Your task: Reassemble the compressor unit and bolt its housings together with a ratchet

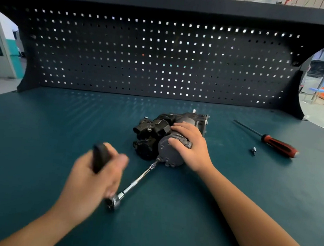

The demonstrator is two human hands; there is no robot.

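The compressor unit (154, 134), black at the left with a grey cylindrical housing at the right, lies on its side in the middle of the teal bench. My right hand (189, 145) grips the grey housing from above, thumb on its round end cap. My left hand (95, 178), blurred, grips the black handle of the ratchet (114, 200). A long chrome extension (139, 179) runs from the ratchet head up to a bolt at the lower edge of the end cap.
A red-and-black screwdriver (277, 143) lies to the right of the unit, and a small socket bit (253, 151) lies near it. The dark pegboard (162, 60) stands along the back of the bench (39, 131).
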